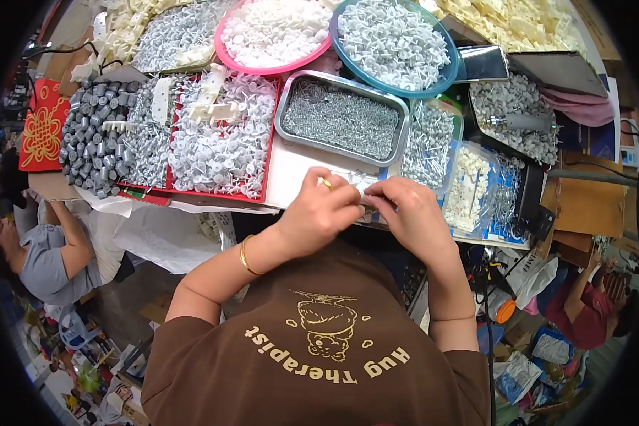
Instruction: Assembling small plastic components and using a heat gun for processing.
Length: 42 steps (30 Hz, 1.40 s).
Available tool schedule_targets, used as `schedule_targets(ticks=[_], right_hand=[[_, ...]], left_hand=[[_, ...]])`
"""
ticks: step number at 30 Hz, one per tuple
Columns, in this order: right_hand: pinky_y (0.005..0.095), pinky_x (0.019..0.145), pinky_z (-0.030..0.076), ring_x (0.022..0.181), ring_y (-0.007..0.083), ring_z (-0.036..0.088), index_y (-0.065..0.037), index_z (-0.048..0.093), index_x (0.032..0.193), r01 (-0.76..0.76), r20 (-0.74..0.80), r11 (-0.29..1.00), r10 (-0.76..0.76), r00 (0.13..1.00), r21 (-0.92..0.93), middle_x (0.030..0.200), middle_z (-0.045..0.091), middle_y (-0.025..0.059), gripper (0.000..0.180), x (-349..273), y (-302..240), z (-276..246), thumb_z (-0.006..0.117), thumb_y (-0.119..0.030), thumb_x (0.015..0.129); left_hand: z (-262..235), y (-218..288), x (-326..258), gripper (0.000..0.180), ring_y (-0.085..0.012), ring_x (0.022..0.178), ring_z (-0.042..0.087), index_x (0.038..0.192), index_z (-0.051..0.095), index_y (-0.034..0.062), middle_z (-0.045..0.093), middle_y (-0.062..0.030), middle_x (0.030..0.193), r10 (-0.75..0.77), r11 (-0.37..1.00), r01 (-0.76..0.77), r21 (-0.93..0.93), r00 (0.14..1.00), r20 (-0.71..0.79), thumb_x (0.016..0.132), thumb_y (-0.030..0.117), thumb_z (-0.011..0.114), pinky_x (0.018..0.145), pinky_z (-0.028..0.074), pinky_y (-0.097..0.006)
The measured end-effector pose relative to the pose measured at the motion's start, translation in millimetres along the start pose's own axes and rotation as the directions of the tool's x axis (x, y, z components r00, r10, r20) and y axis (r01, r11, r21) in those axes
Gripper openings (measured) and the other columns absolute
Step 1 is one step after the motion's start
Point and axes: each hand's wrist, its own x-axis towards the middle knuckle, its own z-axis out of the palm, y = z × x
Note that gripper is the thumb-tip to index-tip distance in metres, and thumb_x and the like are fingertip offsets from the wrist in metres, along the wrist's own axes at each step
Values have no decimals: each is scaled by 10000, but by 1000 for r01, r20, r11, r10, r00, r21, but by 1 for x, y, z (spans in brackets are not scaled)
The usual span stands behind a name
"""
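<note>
Close together at the table's near edge, both my hands have their fingertips pinched. My left hand [321,213], with a ring and a gold bangle, is closed, its thumb and fingers pointing toward the right one. My right hand [413,214] is closed too, thumb against index finger. Whatever they hold is too small and covered to name. Some small pale parts [358,177] lie on the white surface just beyond the fingertips. Farther back is a steel tray [282,128] of tiny metal pieces. A clear container [456,153] of shiny pins stands beyond my right hand.
Left of the tray is a red box [268,170] of white-headed pins, beside dark grey cylinders [99,135]. A pink bowl [224,55] and a teal bowl [453,67] stand behind. Rightward are small cream parts [465,188] and a grey pen-shaped tool [522,123]. Other people sit at both sides.
</note>
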Motion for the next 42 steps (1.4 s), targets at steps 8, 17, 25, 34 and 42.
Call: schedule_targets(ticks=[8,17,25,34,42], right_hand=[[248,667,495,702,82,602,-5,725,1011,-220,-495,965,261,829,141,803,700,58,184,94,56,-71,719,-165,920],[712,1065,222,1317,400,528,-310,675,1295,-442,-288,570,342,894,-693,1381,617,154,557,281,180,-111,429,-672,950],[597,964,398,1077,347,678,-182,758,1102,-537,-415,513,342,843,-670,1142,727,134,654,292,207,-150,510,-742,873],[409,776,475,887,324,608,-58,604,1009,-172,-450,694,-241,860,-700,942,644,142,260,237,178,-156,696,-284,922],[263,965,475,1105,158,606,52,589,1285,145,-677,928,137,723,342,1278,625,129,318,125,73,-100,640,-57,990]], left_hand=[[-1,-6,-7,232,-258,867,562,913,657,79,603,-45,931,-265,954,261,-145,964,-3,768,174,811,812,397,-395],[-46,-22,-4,195,-220,840,635,971,707,56,698,-54,898,-436,888,412,-203,895,-92,803,62,806,788,449,-337],[-144,-110,-65,204,-284,920,655,979,713,68,712,-95,964,-455,645,703,300,669,-587,799,129,787,829,470,-422],[-213,-162,-135,503,-347,1078,569,1000,678,67,611,-160,1069,-626,-206,746,633,397,-672,716,440,861,945,357,-510],[-189,-153,-155,296,-402,1050,594,1012,698,19,655,-187,1138,-672,94,868,487,416,-613,797,193,802,929,450,-477]])
